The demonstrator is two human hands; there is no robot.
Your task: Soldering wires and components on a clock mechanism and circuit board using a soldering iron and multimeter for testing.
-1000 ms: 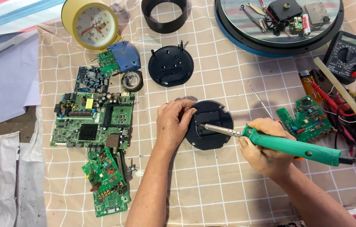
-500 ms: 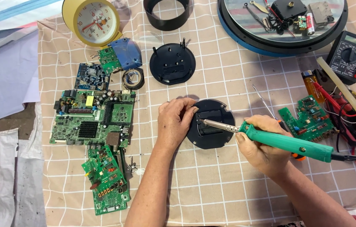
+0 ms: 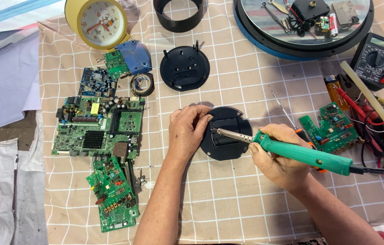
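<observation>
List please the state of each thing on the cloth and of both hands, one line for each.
left hand: pressing on the black round part, holding it flat
right hand: gripping the green soldering iron, tip on the black round part
yellow alarm clock: lying on the cloth, face visible
second black disc: lying apart, untouched
multimeter: red lead plugged in
large circuit board: lying flat, untouched

One screen shows: the small grey-green rectangular display at the top of the black multimeter, at the right edge of the tabletop. It seems blank. No packages or signs are visible.
</observation>
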